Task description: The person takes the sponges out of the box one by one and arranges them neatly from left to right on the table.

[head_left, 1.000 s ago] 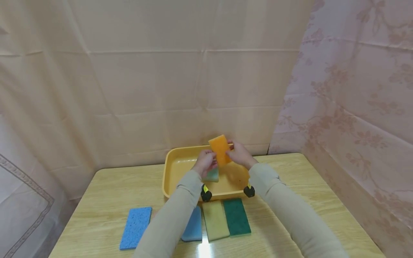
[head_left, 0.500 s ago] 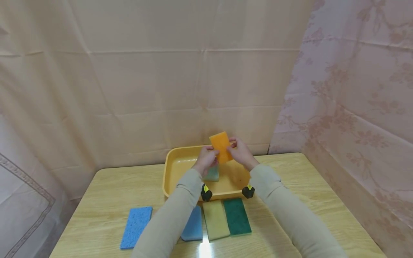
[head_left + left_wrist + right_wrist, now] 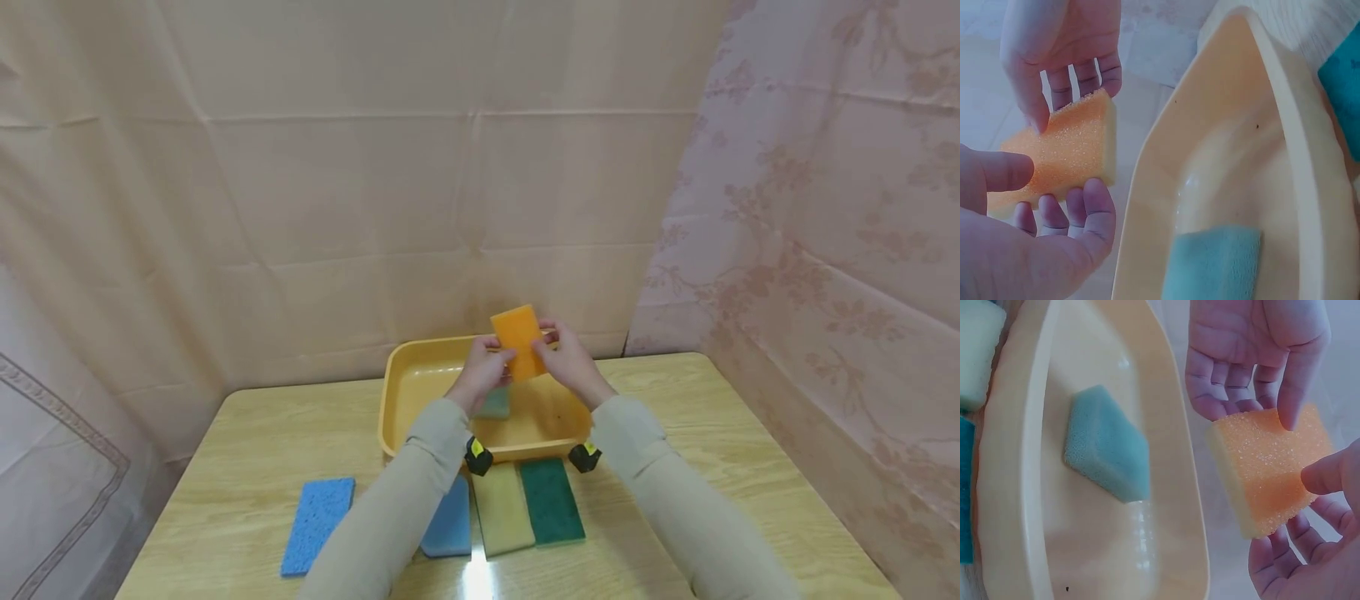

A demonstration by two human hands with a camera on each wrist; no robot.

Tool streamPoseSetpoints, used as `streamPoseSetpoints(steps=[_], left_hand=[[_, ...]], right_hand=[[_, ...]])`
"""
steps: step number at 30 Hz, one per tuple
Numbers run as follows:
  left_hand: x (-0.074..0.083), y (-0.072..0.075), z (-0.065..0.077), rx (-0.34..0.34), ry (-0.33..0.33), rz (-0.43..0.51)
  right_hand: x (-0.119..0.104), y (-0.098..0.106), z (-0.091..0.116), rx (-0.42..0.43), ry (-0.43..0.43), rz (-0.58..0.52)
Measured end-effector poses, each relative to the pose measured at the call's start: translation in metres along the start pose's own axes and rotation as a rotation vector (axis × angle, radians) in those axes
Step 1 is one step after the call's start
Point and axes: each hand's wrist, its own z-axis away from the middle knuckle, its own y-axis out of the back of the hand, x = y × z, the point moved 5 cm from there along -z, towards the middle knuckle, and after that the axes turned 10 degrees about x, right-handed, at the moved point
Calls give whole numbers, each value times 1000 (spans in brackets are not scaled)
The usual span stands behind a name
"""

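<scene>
An orange sponge with a pale yellow layer on its other side is held up over the yellow tray. My left hand pinches its left edge, thumb on the orange face and fingers behind. On the opposite edge my right hand holds it the same way, as the right wrist view shows with the orange sponge between both hands. Inside the tray lies a light green sponge, partly hidden by my left hand in the head view.
In front of the tray on the wooden table lie a light blue sponge, a pale yellow sponge and a dark green scouring pad. A speckled blue sponge lies farther left. A beige curtain hangs behind the table.
Both hands have raised the orange sponge slightly and shifted it a little to the right. The sponges on the table and in the tray stay where they were.
</scene>
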Motion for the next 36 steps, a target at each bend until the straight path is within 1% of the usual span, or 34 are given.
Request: streamPoseSetpoints(steps=[4,7,13,18,21,27,31,33,36], left_hand=[[-2,-4,3,-13,-6,13],[-2,-6,5,-13,-5,18],[0,-10,12,-39,-42,18],[-1,-12,22,-66,-67,19],[-1,-14,28,-75,-90,12],[-2,-17,37,-101,-133,-3],[-3,-19,43,-113,-155,13],[-4,-21,47,-118,-165,18],[-3,-24,52,-121,-180,25]], right_hand=[[2,3,3,28,-21,0],[2,7,8,44,-51,-26],[4,18,18,57,-78,-118],[7,26,27,67,-77,-135],[7,30,31,92,-54,-118],[4,37,38,137,62,-26],[2,41,46,167,135,-4],[1,44,50,179,157,6],[0,49,55,180,158,10]])
